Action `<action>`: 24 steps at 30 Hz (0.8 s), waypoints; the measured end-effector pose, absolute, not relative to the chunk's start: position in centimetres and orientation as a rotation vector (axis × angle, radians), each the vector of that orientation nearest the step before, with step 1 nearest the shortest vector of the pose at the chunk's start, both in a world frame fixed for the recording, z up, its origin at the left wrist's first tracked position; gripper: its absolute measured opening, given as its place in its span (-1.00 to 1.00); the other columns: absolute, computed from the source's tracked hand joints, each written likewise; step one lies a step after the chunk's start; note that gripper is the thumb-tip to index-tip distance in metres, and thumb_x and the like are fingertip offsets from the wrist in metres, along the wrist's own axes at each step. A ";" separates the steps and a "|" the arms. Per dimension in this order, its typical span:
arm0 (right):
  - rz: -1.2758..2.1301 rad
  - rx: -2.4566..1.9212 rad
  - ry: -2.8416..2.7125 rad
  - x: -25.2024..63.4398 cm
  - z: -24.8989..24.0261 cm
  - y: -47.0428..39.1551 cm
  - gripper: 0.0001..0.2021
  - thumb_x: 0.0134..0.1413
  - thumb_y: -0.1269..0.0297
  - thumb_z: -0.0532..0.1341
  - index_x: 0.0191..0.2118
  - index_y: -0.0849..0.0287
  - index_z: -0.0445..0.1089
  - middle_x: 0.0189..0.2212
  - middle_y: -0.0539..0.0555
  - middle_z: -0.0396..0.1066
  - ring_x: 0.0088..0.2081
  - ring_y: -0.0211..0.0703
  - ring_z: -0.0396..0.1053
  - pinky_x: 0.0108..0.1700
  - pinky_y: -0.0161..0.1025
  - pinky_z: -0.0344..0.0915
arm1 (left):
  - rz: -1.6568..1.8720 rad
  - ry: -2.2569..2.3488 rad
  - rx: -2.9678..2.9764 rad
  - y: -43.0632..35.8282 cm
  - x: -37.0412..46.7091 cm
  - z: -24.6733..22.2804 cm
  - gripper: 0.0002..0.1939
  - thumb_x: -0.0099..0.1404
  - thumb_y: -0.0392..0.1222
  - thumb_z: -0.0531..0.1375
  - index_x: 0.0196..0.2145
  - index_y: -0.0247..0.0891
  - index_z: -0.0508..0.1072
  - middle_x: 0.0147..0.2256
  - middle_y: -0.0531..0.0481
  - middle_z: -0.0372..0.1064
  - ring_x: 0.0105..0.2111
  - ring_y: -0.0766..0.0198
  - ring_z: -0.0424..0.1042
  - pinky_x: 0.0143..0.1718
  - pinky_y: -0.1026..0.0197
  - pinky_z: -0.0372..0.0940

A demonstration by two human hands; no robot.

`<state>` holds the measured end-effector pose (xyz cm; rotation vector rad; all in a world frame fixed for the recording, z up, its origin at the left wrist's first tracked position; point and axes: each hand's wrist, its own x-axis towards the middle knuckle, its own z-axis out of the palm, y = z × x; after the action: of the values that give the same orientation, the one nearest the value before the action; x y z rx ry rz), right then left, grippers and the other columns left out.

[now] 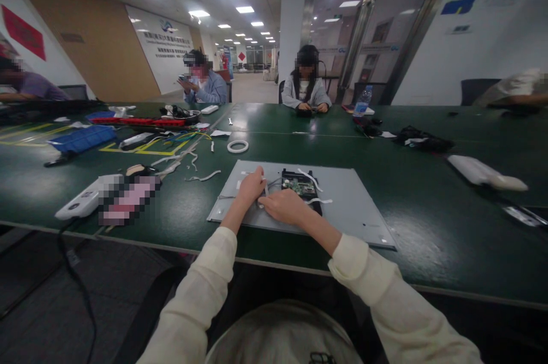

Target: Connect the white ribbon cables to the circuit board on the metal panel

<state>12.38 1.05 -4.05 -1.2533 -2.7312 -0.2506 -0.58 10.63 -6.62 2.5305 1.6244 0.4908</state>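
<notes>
A flat grey panel (346, 204) lies on the table in front of me, slightly askew. On its middle sits a black frame with a green circuit board (299, 186). White tape strips (320, 201) stick to the frame's right side. Left of the board, my left hand (252, 184) is closed, fingers pinched at a short white tape strip (266, 186) over thin grey cables. My right hand (283, 206) is closed too, its fingertips at the strip's lower end, and it covers part of the board. The fingertips themselves are partly hidden.
A white tape roll (237, 147) and loose white strips (205, 176) lie beyond the panel. To the left are a white power bank-like device (88, 197), a blurred pink item (128, 201) and a blue tray (83, 138). A water bottle (363, 101) stands far right; people sit opposite.
</notes>
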 end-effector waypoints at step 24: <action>-0.115 -1.335 -2.523 13.1 -5.7 3.8 -0.55 0.11 0.04 0.07 0.09 0.08 0.23 0.16 0.15 0.00 0.21 0.08 -0.24 0.16 0.25 -0.35 | 0.602 1.972 2.498 9.2 -2.0 -4.3 -0.76 0.32 -0.19 -0.09 -0.11 -0.25 0.24 -0.33 -0.15 0.42 -0.28 0.09 0.44 -0.30 0.19 0.22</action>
<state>13.10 3.80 -5.66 -1.3349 -2.5227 -0.1147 -2.04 9.19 -4.35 2.4980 1.9717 0.6022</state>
